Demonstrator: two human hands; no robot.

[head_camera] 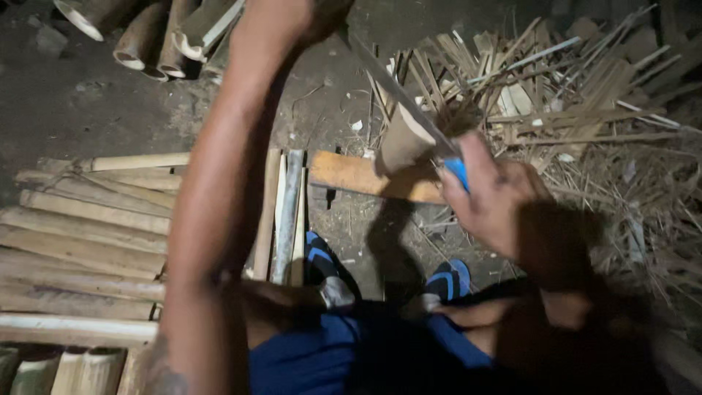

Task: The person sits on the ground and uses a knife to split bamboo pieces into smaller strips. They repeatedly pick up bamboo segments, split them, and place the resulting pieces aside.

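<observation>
Dirt floor (88, 110) – right hand (497, 201) grips knife (398, 95); left hand (311, 14) likely fisted – dim.

bamboo poles (80, 241) left, scrap pile (578, 95) right

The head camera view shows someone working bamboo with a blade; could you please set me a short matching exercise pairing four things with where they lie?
Things:
1. blade
2. split bamboo slats
3. round bamboo tubes
4. pile of shavings

Places:
A. top left, open ends showing
B. upper right, on the ground
C. left side, laid side by side
D. centre, set in the bamboo piece on the wooden plank

Pairs: 1-D, 2-C, 3-A, 4-B
</observation>
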